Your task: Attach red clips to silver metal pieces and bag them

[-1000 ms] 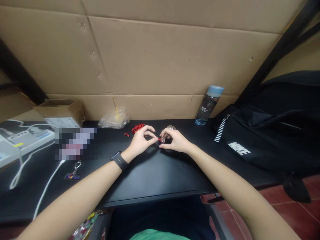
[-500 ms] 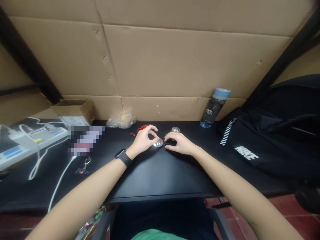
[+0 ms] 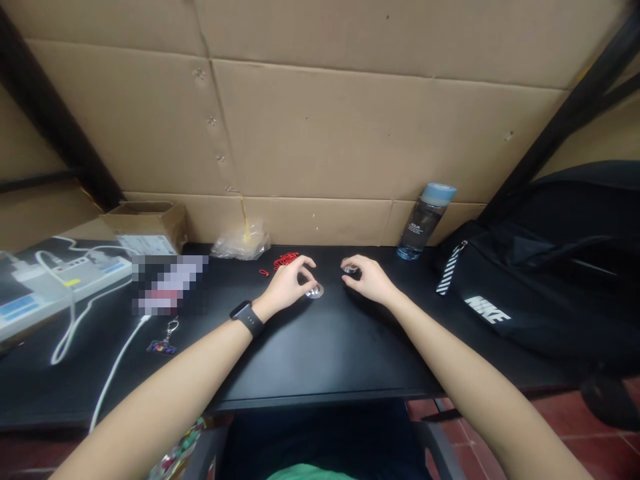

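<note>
A clear, shiny round piece (image 3: 315,291) lies on the black table, with the fingertips of my left hand (image 3: 290,283) at its left edge. My left thumb and fingers are curved apart, and nothing shows between them. Farther right, my right hand (image 3: 369,279) curls around a second shiny round piece (image 3: 350,268), its thumb and fingers on either side. My fingers partly hide that piece. Red cords (image 3: 286,260) lie just behind my left hand.
A crumpled plastic bag (image 3: 243,243) and an open cardboard box (image 3: 147,223) stand back left, near a power strip (image 3: 65,283) with white cables. A keychain (image 3: 163,345) lies left. A water bottle (image 3: 421,223) and black bag (image 3: 545,280) are right.
My right hand has moved right, away from the left piece, and its fingers now reach around the second round piece. My left hand has barely moved. The view has shifted slightly.
</note>
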Motion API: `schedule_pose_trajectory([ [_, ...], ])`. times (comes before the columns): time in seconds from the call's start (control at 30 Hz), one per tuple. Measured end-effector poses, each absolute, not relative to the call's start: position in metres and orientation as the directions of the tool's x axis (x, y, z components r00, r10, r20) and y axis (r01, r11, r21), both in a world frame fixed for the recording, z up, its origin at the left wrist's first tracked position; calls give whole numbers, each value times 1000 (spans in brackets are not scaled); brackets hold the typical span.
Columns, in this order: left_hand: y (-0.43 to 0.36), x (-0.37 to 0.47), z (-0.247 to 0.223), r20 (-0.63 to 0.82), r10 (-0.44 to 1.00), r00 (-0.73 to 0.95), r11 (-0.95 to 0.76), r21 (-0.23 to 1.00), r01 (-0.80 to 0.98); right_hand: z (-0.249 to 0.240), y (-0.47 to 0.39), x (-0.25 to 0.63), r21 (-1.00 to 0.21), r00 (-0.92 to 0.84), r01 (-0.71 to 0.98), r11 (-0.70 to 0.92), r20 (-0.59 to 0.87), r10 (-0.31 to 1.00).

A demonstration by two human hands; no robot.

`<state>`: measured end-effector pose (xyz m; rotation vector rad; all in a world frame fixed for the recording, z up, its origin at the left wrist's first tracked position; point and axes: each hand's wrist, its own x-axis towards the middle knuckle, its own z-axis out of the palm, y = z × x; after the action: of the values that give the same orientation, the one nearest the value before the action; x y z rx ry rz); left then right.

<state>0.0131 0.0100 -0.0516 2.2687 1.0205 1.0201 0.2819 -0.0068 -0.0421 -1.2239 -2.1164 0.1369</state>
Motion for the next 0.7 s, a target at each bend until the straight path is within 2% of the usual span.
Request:
schedule_pose_trajectory([
  [0.13,12,12,-50,446,765,464,-638,622,454,-48,5,301,-495,-200,732,468,500,842],
  [0.23,14,4,-40,456,694,557,-713,540,447,-50,10,307,-509,-149,749,423,493,857],
  [0.33,14,-8,-24,424,592,686,-799,423,427,-51,10,307,-498,-151,758,422,495,856],
  [0.47,12,-18,-14,290,511,809,-844,345,410,-51,9,305,-501,-169,751,430,483,859],
  [0.7,7,-8,-30,214,462,861,-877,258,406,-51,10,307,-499,-159,758,419,482,862],
])
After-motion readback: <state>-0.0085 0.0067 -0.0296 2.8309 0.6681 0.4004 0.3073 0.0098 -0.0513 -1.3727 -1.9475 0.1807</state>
